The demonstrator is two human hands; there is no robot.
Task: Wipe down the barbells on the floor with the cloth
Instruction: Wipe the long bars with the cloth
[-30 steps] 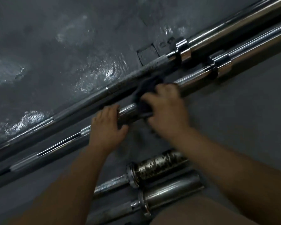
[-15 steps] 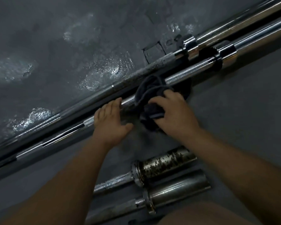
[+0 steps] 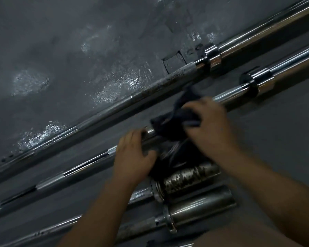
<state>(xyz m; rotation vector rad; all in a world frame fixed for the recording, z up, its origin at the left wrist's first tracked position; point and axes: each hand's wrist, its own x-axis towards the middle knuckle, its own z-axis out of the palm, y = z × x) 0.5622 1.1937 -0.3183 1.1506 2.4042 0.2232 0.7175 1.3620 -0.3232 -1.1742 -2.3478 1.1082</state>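
Two long chrome barbells lie diagonally on the dark floor: the far barbell (image 3: 114, 108) by the wall and the near barbell (image 3: 78, 168) beside it. My left hand (image 3: 132, 154) grips the near barbell's shaft. Just to its right, my right hand (image 3: 209, 125) holds a dark cloth (image 3: 173, 120) wrapped over the same shaft. The cloth hides that stretch of bar. The near barbell's collar (image 3: 257, 82) shows further up and to the right.
Two shorter bar ends lie close to me: a rusty spotted sleeve (image 3: 189, 177) and a dull grey sleeve (image 3: 200, 205). A glossy, uneven grey wall (image 3: 78, 50) runs behind the far barbell. Grey floor (image 3: 275, 139) spreads to the right.
My right hand has slid the cloth up and to the right along the near barbell's shaft. My left hand keeps its grip on the shaft.
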